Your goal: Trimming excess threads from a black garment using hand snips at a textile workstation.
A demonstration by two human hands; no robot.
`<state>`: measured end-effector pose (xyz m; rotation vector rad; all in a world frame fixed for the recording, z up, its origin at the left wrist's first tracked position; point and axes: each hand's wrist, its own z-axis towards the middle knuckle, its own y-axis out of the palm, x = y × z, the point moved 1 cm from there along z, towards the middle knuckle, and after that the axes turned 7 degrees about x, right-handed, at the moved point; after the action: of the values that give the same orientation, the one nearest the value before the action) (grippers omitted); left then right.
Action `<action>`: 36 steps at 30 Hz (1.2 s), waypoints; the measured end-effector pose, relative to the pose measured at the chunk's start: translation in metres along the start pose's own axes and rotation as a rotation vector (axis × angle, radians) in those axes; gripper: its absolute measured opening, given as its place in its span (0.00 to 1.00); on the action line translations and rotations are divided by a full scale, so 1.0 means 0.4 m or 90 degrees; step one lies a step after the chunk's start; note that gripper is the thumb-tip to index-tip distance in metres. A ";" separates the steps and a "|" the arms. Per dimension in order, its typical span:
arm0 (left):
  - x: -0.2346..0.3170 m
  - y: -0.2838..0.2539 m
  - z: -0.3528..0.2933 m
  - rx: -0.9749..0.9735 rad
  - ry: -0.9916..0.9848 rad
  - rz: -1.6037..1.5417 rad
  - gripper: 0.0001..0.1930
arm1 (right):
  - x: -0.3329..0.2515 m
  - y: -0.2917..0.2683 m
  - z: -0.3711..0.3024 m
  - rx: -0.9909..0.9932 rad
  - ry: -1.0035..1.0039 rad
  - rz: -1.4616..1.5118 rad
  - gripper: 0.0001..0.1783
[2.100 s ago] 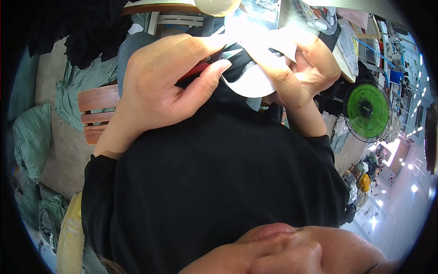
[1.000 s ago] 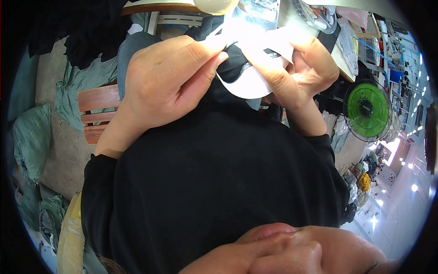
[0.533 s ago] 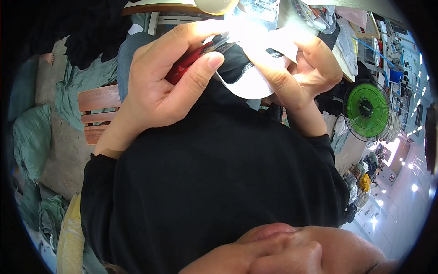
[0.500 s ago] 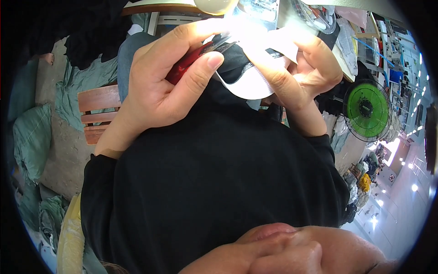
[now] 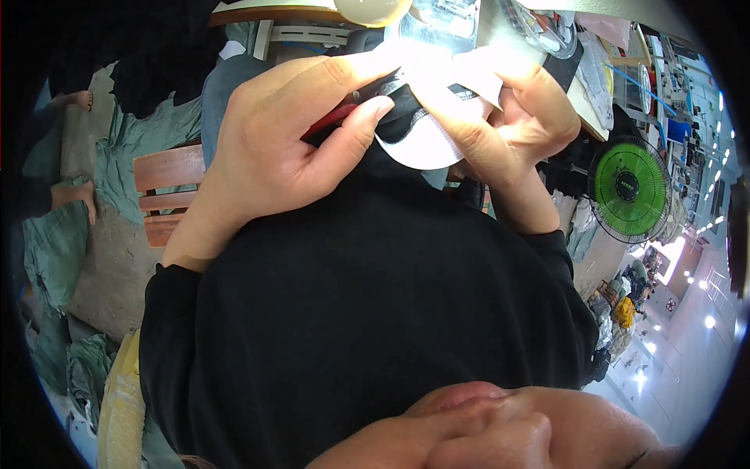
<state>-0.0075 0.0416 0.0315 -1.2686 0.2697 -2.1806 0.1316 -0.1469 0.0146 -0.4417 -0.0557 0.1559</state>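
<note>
Workroom, head view: a green-bladed fan [image 5: 630,190] stands at right, a slatted wooden seat [image 5: 168,170] at left, and a brightly lit tabletop [image 5: 498,30] beyond the hands. The left hand [image 5: 285,141] has its fingers around red-handled snips [image 5: 331,119]; the right hand's [image 5: 512,129] fingers pinch black-and-white fabric [image 5: 426,148] just beside them. Glare hides the snips' tips.
</note>
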 end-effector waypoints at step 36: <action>-0.031 0.018 -0.007 0.149 0.122 0.047 0.09 | -0.008 -0.004 0.015 -0.044 0.080 0.054 0.18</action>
<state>-0.0026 0.0427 0.0177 -0.9103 0.1303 -2.1990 0.1283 -0.1463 0.0205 -0.5230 0.0811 0.2098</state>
